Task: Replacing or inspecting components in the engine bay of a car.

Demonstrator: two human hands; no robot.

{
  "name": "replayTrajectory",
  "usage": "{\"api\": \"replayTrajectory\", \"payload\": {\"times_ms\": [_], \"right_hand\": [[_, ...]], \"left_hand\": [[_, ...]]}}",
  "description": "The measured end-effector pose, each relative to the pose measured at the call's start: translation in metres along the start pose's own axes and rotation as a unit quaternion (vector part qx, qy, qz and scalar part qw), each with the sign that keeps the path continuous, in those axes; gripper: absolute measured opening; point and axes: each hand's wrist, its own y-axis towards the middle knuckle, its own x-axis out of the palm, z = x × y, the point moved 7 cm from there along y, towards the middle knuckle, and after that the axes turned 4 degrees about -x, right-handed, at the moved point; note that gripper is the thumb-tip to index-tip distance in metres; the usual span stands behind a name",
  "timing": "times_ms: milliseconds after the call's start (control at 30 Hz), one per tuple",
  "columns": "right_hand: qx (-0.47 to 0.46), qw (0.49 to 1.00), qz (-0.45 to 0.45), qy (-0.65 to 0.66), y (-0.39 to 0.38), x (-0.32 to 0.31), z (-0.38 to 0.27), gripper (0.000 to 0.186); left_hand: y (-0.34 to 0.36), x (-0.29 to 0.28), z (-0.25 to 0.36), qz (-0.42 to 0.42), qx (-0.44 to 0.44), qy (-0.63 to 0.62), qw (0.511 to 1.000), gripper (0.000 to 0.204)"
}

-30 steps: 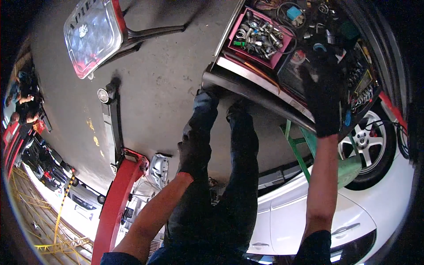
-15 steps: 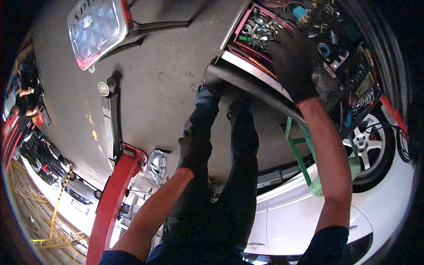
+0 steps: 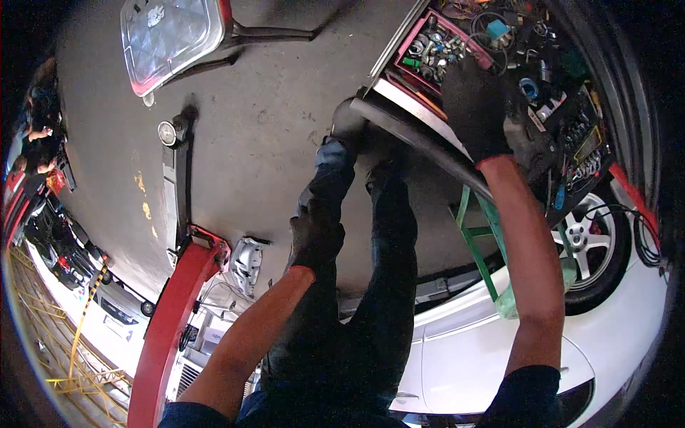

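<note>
My right hand (image 3: pixel 478 110), in a black glove with a red cuff, reaches over an open tool drawer (image 3: pixel 410 96). Its fingers lie beside a pink tray (image 3: pixel 407 53) full of loose sockets and small metal fittings. Dark glove on dark contents leaves the fingertips unreadable. Around that hand are a light-blue block (image 3: pixel 498 28), a blue ring-shaped part (image 3: pixel 528 88) and a row of wrenches (image 3: pixel 586 165). My left hand (image 3: pixel 315 239), gloved the same way, hangs in front of my left thigh. Its fingers merge with the dark trousers, so their grip does not show.
A white car (image 3: pixel 485 357) with a silver wheel (image 3: pixel 591 235) stands at right, near a green metal frame (image 3: pixel 481 235). To the left are a red lift post (image 3: pixel 168 321) and its grey arm (image 3: pixel 177 192). A square-topped stool (image 3: pixel 175 39) stands farther off.
The whole view has shifted a little, so the drawer sits slightly farther right. My right hand stays over the drawer, and my left hand stays by the thigh.
</note>
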Motion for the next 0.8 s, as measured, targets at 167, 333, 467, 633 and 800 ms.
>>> {"api": "replayTrajectory", "payload": {"times_ms": [167,333,467,633,800], "right_hand": [[-0.029,0.987,0.020,0.154,-0.012,-0.027,0.017,0.006],[0.014,0.948,0.032,0.318,-0.027,-0.067,0.034,0.007],[0.133,0.879,0.007,0.457,-0.043,-0.075,0.034,0.013],[0.159,0.846,0.009,0.508,-0.056,-0.094,0.029,0.016],[0.185,0.819,0.003,0.543,-0.062,-0.109,0.017,0.015]], "left_hand": [[-0.003,-0.001,-0.006,-0.046,-0.064,0.007,0.997,0.068],[-0.003,-0.006,0.006,-0.047,-0.012,0.039,0.998,0.068],[0.008,-0.032,0.014,0.069,-0.010,-0.042,0.997,0.042],[0.024,-0.127,0.081,0.155,0.136,-0.315,0.926,0.030],[0.037,-0.216,0.162,0.160,0.242,-0.475,0.831,0.020]]}}
